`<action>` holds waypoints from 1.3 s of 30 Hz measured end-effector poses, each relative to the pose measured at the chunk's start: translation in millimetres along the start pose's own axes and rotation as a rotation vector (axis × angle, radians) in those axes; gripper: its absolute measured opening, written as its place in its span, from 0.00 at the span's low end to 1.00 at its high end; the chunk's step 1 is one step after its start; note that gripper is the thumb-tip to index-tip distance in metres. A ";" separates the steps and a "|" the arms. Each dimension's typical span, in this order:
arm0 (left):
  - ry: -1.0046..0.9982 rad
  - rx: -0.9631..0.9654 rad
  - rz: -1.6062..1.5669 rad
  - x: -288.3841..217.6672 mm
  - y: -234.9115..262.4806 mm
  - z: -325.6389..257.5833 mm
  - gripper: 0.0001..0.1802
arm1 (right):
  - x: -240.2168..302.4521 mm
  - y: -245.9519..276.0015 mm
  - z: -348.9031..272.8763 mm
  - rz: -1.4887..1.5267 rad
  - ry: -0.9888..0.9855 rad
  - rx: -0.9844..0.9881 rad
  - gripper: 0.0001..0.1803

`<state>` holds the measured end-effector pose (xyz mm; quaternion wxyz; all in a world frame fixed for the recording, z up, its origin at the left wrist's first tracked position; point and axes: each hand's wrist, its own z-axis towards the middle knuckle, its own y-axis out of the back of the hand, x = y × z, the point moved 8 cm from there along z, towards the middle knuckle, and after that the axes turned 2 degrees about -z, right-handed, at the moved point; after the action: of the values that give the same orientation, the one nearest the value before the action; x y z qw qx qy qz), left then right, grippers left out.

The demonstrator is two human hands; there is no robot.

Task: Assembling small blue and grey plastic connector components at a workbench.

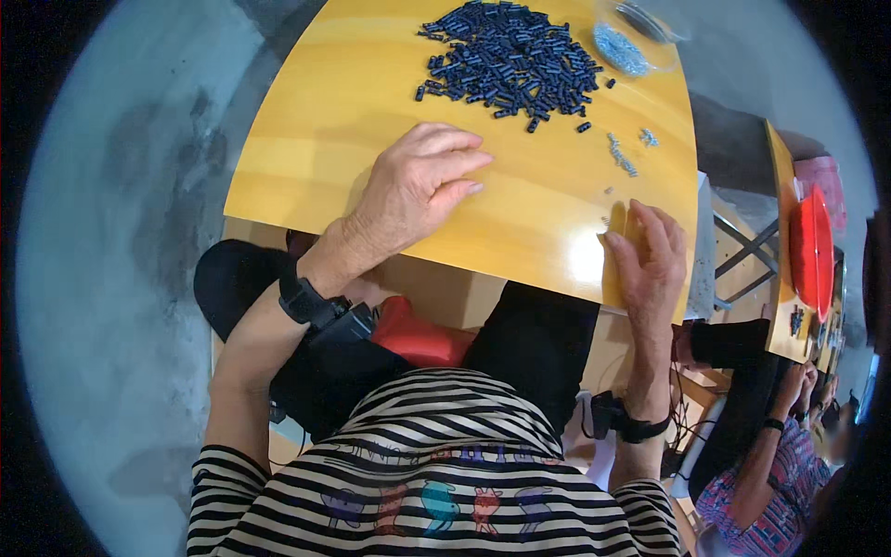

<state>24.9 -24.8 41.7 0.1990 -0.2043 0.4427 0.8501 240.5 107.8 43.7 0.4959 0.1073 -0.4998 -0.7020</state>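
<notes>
My left hand (415,181) hovers over the yellow table (320,139), fingers loosely stretched toward the right and thumb apart, with nothing visible in them. A large heap of small black cylindrical plastic pieces (520,60) lies beyond it. Over the table's right front part is my right hand (652,255), its thumb and curved fingers apart. Close to its thumb lies a tiny metal piece that looks like a spring (605,222). Farther up are a short row of small silvery metal pieces (622,156) and a little cluster of silvery pieces (649,137).
Many silvery pieces (620,50) sit in a clear plastic container or bag at the far right corner. On the right, another table (787,339) holds a red basin (813,251); a person in a patterned top (770,473) works there. A red object (422,339) lies below my table's front edge.
</notes>
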 end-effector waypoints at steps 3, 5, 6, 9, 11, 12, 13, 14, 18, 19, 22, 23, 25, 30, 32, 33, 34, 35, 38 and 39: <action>-0.022 0.004 0.001 0.0 -4.3 -3.0 0.16 | 7.3 -1.8 18.8 0.084 -0.009 0.022 0.19; -0.030 0.001 0.000 -0.4 -3.6 -3.0 0.16 | 4.7 -13.1 23.5 0.130 -0.009 0.066 0.18; -0.017 0.001 -0.019 0.2 -3.7 -2.7 0.16 | 2.5 -20.2 27.0 0.180 -0.020 0.113 0.16; -0.023 -0.008 -0.047 -2.5 -1.1 3.0 0.15 | 6.7 -24.0 41.3 0.186 0.014 0.103 0.11; -0.038 -0.017 -0.049 -8.2 -3.9 4.9 0.15 | 4.6 -23.4 45.3 0.152 0.018 0.086 0.09; -0.056 -0.009 -0.075 -11.6 -9.1 7.9 0.15 | 1.4 -23.1 48.1 0.117 0.015 0.063 0.08; -0.070 -0.002 -0.094 -12.9 -9.9 9.6 0.14 | 3.8 -24.5 50.2 0.134 0.028 0.059 0.08; -0.066 -0.006 -0.074 -11.2 -10.1 10.7 0.14 | 4.7 -24.2 50.4 0.137 0.021 0.045 0.08; -0.039 -0.033 -0.095 -2.8 -10.7 14.8 0.13 | -0.9 -25.2 50.4 0.165 -0.014 0.055 0.08; -0.028 -0.035 -0.072 0.3 -9.7 17.5 0.12 | -2.9 -26.2 49.9 0.199 -0.030 0.069 0.09; -0.011 -0.050 -0.030 6.9 -1.6 30.6 0.10 | -2.2 -23.1 47.3 0.226 -0.123 0.036 0.10; -0.006 -0.052 -0.019 8.2 -0.1 34.7 0.10 | -0.7 -22.0 45.1 0.236 -0.116 0.037 0.10; -0.004 -0.080 0.020 11.2 1.9 43.2 0.09 | -3.6 -18.6 40.0 0.273 -0.200 0.020 0.09; 0.015 -0.079 0.078 26.6 -8.9 51.8 0.08 | 49.9 -28.2 80.7 0.207 0.187 0.060 0.09; 0.007 -0.100 0.067 24.9 -13.3 54.7 0.07 | 58.5 -44.5 92.2 0.184 0.249 0.078 0.09; -0.030 -0.114 0.089 21.9 -13.8 56.4 0.07 | 64.1 -51.7 94.1 0.162 0.310 0.096 0.09; -0.067 -0.129 0.109 18.7 -14.9 58.7 0.06 | 64.5 -54.7 95.7 0.157 0.310 0.097 0.09; -0.069 -0.130 0.103 17.9 -18.4 63.3 0.06 | 65.1 -56.5 96.3 0.088 0.322 0.090 0.08; -0.131 -0.078 0.184 16.1 -29.8 73.8 0.04 | 71.5 -53.5 91.4 0.004 0.351 0.071 0.08; -0.142 -0.047 0.236 16.5 -36.2 76.3 0.03 | 72.8 -47.1 85.8 -0.025 0.358 0.061 0.08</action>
<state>16.8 60.6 48.8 0.1237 -0.0949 0.4286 0.8899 122.0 100.8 71.6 0.5646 0.2515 -0.4232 -0.6624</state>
